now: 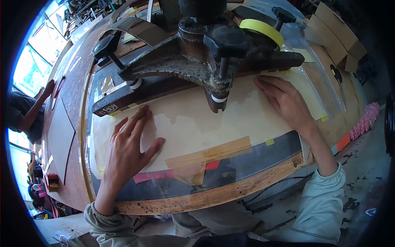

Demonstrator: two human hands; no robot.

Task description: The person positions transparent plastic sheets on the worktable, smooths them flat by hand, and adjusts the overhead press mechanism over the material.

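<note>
A large cream-coloured sheet lies flat on a dark board in front of me. My left hand rests on the sheet's left part, fingers stretched and thumb apart. Over its right part lies my right hand, fingers extended towards the far edge, holding nothing I can see. A dark metal bar runs along the sheet's far edge, beneath a heavy cast metal frame with black knobs. Brown tape crosses the near edge of the sheet, and small yellow tape pieces sit at its borders.
A roll of yellow tape sits behind the frame. Scissors lie at the right, near a cardboard box. At the left are a grey pointed sheet and another person's arm. A wooden edge borders the near side.
</note>
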